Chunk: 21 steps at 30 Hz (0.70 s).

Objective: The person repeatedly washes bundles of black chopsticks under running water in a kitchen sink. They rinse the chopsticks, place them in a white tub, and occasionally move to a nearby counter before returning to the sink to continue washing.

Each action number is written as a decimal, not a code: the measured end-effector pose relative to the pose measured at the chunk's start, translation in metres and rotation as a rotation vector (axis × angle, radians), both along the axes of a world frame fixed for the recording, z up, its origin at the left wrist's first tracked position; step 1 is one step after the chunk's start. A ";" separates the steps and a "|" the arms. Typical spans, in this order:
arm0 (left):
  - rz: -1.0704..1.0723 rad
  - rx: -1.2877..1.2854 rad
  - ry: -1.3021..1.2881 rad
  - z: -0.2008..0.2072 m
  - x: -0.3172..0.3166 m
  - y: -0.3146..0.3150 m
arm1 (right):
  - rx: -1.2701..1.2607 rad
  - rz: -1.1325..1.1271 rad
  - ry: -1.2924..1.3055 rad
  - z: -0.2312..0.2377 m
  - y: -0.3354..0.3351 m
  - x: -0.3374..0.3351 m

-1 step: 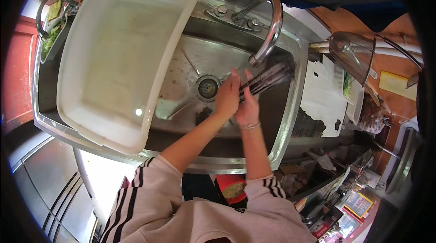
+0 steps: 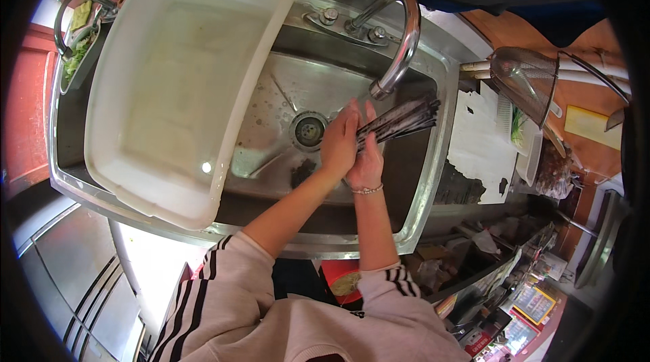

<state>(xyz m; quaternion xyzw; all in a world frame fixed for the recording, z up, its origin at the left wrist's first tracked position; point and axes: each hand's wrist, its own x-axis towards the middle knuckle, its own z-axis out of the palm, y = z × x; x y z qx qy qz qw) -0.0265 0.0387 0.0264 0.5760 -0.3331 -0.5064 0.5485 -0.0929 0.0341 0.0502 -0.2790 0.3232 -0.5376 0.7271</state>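
Note:
A bundle of thin dark chopsticks (image 2: 405, 119) is pressed between my two hands over the sink, its loose ends fanning out to the right. Whitish streaks show along the sticks. My left hand (image 2: 338, 140) lies against the near-left end, its fingers stretched along the bundle. From the right side my right hand (image 2: 366, 164) closes round the same end, with a beaded bracelet at the wrist. The ends inside my hands are hidden. Above the bundle hangs the spout of a curved steel faucet (image 2: 406, 50); no stream of water shows clearly.
A large white tub (image 2: 233, 138) of cloudy water fills the left of the steel sink (image 2: 423, 216). The drain (image 2: 310, 130) lies left of my hands. To the right are a mesh strainer (image 2: 525, 77) and a white tray (image 2: 531, 159) with greens.
The chopsticks' fanned ends shift slightly and look sharper than before. My right hand and forearm have moved a little to the left; the left hand stays nearly in place.

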 end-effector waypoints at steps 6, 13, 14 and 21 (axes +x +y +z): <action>-0.178 -0.001 -0.344 0.029 0.029 0.005 | 0.000 0.005 -0.182 0.016 0.018 0.029; -0.307 -0.054 -0.424 0.050 0.051 0.003 | 0.044 -0.142 -0.143 0.030 0.021 0.051; -0.249 -0.139 -0.378 0.051 0.053 0.001 | 0.138 -0.224 -0.123 0.030 0.021 0.053; -0.471 -0.061 -0.582 0.030 0.065 0.006 | 0.132 -0.211 0.032 -0.001 0.025 0.054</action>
